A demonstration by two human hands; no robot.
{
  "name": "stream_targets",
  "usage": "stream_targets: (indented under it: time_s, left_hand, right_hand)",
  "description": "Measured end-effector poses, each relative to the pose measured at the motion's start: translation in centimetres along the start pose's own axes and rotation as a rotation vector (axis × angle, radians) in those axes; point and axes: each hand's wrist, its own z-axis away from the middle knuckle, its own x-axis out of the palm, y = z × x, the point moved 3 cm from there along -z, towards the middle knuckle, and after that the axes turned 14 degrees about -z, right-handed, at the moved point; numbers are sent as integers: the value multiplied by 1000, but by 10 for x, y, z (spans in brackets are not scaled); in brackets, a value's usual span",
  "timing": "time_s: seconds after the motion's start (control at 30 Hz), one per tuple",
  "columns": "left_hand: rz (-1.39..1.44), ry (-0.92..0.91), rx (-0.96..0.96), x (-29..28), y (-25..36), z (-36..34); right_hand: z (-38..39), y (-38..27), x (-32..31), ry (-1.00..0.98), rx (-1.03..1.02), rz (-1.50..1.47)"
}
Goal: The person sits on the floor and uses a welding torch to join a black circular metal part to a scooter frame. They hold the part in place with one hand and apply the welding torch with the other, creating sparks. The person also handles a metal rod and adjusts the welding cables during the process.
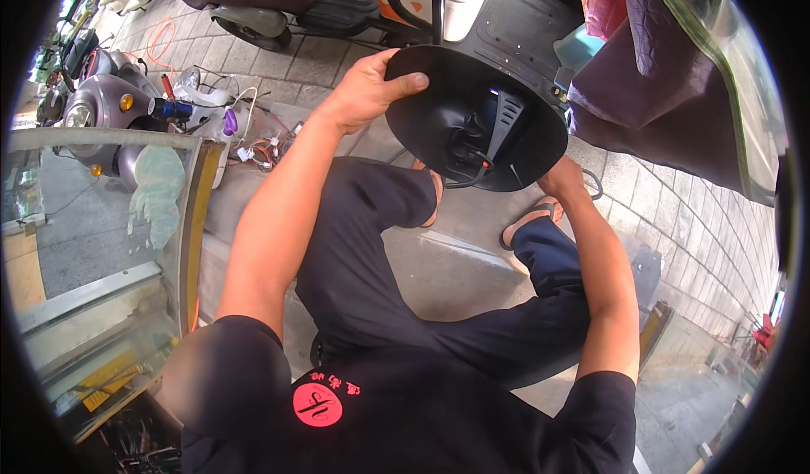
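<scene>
A black bowl-shaped shell (437, 124) is tilted so that its hollow inside faces me, above the step between my feet. Within it show a grey slotted strip (504, 126) and a dark cable with a small orange-red part. My left hand (371, 90) is closed on its upper left rim, the thumb lying over the inner edge and the fingers behind. At the lower right rim my right hand (564, 179) holds the shell from outside; its fingers are mostly hidden behind it. A thin black cable loop (596, 189) sticks out beside that hand.
Ahead stands a vehicle with a black ribbed footboard (523, 23) and a dark quilted cover (650, 86). To the left are a grey scooter (105, 107), loose wiring (266, 149) and a glass display case (105, 246). Grey paving (312, 61) lies beyond the step.
</scene>
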Motion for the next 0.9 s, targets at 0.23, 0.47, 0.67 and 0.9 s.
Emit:
stream_targets:
  time_s: [0.23, 0.47, 0.67, 0.9]
  left_hand:
    - [-31, 61, -13, -25, -10, 8]
    - [-184, -56, -105, -23, -16, 12]
    - [-208, -152, -91, -12, -14, 10]
    - [-227, -153, -97, -9, -11, 10]
  right_hand:
    - [24, -30, -17, 108, -136, -10]
    - [22, -26, -14, 52, -111, 46]
    - [25, -26, -18, 58, -58, 9]
    - [21, -20, -16, 36, -2, -24]
